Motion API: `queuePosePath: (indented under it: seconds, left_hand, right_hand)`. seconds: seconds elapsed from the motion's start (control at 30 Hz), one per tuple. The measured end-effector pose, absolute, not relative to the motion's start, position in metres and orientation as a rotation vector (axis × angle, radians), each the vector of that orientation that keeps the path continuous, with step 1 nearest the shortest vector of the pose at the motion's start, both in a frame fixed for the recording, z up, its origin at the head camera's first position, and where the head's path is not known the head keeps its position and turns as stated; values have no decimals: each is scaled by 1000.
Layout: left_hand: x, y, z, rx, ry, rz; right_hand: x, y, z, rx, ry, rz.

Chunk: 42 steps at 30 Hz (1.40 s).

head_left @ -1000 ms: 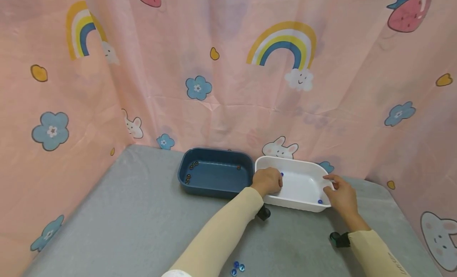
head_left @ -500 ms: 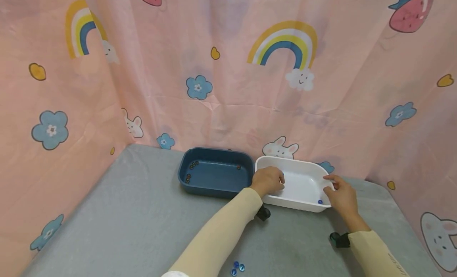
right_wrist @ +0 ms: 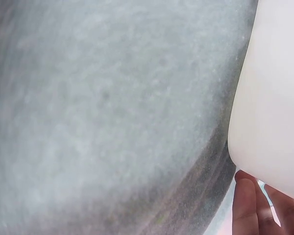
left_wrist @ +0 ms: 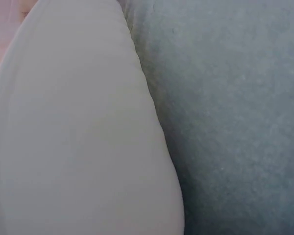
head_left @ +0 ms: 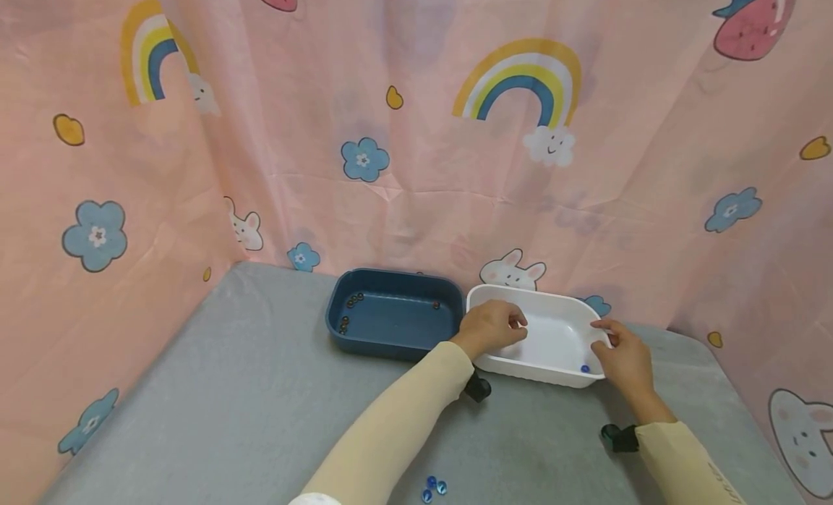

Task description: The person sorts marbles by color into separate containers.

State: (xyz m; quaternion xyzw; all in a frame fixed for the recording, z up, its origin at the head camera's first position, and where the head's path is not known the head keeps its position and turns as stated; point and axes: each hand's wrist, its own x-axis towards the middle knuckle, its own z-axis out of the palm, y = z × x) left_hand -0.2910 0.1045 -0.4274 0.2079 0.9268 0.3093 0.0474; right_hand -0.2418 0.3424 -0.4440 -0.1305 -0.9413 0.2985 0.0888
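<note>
My left hand (head_left: 488, 328) is over the left end of the white tray (head_left: 543, 370), fingers bent and a small gap showing near thumb and forefinger. I cannot tell whether a marble is in it. My right hand (head_left: 628, 360) grips the tray's right end, thumb and forefinger over the rim. A blue marble (head_left: 585, 369) lies inside, by the front right corner. In the left wrist view the tray wall (left_wrist: 88, 122) hides nearly all of the hand. Fingertips (right_wrist: 245, 196) meet the underside of the tray's wall (right_wrist: 274, 98) in the right wrist view.
A dark blue tray (head_left: 397, 349) with several brown marbles (head_left: 355, 299) stands just left of the white one. Three blue marbles (head_left: 432, 482) lie on the grey cloth (head_left: 260, 389) near the front. A pink patterned curtain (head_left: 416, 215) rises behind the trays.
My left hand's fingers have loosened from a closed fist and lifted slightly. A blue marble seen beside them earlier is now out of sight. The right hand holds its place.
</note>
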Motion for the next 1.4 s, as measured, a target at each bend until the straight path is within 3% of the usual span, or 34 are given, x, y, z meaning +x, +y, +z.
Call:
queuePosePath:
  seconds: [0.37, 1.4]
  left_hand:
    - [-288, 96, -429, 860, 2864, 964]
    - [-236, 45, -423, 972, 2595, 1528]
  right_hand:
    - [-243, 339, -445, -406, -2806, 903]
    - [-240, 343, -444, -352, -2793, 867]
